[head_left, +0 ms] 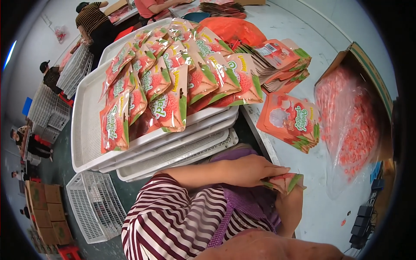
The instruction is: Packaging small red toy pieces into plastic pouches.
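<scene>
Close to my body I hold a small pink and green candy pouch (pixel 287 182) between both hands. My left hand (pixel 255 170) reaches across from the left, its fingers closed on the pouch's upper edge. My right hand (pixel 291 200) grips the pouch from below, and its fingers are mostly hidden. Just beyond lies a stack of flat printed pouches (pixel 288 121) on the pale table (pixel 312 190). A larger fanned pile of flat pouches (pixel 281 63) rests behind that stack. To the left, plump filled pouches (pixel 169 95) are heaped on a white tray (pixel 89 108).
A box (pixel 383 82) with a clear bag of red wrapped pieces (pixel 346 125) stands at the right. Several white trays are stacked at left, above a white plastic basket (pixel 93 208). An orange bag (pixel 234 32) lies at the back. Several people work beyond; cartons (pixel 47 212) stand lower left.
</scene>
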A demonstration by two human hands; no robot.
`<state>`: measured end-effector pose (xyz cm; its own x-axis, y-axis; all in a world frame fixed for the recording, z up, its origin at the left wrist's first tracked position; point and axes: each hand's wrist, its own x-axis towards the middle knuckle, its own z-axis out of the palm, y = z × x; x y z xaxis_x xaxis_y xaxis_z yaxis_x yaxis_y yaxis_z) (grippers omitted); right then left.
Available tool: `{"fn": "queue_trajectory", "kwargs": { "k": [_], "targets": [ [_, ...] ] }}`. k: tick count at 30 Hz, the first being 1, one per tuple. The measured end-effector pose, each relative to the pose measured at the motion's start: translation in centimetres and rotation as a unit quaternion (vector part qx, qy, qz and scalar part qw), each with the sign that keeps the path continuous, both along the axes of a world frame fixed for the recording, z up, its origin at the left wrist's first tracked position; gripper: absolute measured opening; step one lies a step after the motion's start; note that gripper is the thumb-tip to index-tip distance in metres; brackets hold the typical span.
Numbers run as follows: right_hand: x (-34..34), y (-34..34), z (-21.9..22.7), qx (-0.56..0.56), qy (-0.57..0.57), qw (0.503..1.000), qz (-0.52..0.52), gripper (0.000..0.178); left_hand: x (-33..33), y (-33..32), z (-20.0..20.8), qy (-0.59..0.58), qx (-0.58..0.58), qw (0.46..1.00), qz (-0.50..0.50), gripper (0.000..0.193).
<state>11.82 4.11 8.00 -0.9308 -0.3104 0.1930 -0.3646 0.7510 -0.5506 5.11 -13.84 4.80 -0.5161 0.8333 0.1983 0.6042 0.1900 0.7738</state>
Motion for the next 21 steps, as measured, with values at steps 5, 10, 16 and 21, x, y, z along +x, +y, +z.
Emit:
{"fn": "queue_trajectory", "kwargs": {
  "k": [5, 10, 16, 21],
  "targets": [
    [1.0, 1.0, -0.2, 0.008, 0.236, 0.969, -0.074, 0.043, -0.4, -0.7, -0.7, 0.035, 0.033, 0.998, 0.034, 0.052],
    [0.1, 1.5, -1.4, -0.402, 0.18, 0.893, -0.091, 0.055, -0.7, -0.9, -1.7, 0.011, 0.255, 0.967, 0.021, 0.03],
    [0.9, 1.9, -2.9, -0.444, 0.005, 0.886, -0.136, 0.033, -1.2, -1.4, -2.6, -0.093, 0.195, 0.974, 0.071, 0.027],
    [-1.2, 1.8, -2.8, -0.435, 0.001, 0.898, -0.073, 0.024, -1.2, -2.4, -3.0, -0.099, 0.214, 0.962, 0.139, 0.012]
  ]
}}
